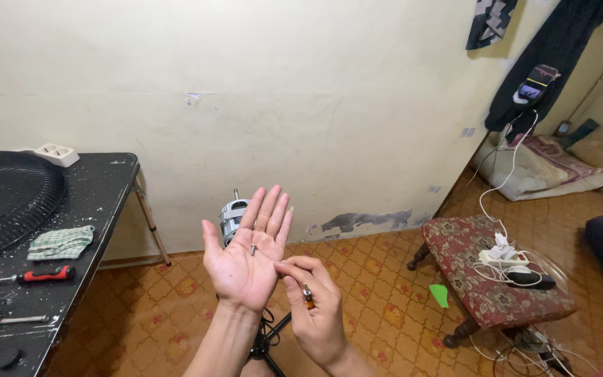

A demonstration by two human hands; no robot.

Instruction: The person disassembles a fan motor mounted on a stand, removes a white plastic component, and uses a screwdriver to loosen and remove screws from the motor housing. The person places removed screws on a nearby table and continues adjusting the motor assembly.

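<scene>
While my left hand (246, 258) lies flat and spread, palm up at lower centre of the frame, a small screw (252, 249) rests on the palm, and my right hand (315, 307) just below pinches a short screwdriver (308, 298), fingertips touching the left palm's edge. Motor (232, 218) sits behind the left hand; table (99, 188) with a red screwdriver (45, 274) at left. I judge a screw is being collected; next move needs a careful fingertip pick.

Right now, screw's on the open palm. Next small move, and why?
Probably pinch the screw with the right hand: it lies loose on the flat, open left hand, and the right fingertips already sit beside it, though that hand also holds a small orange-tipped tool.
</scene>
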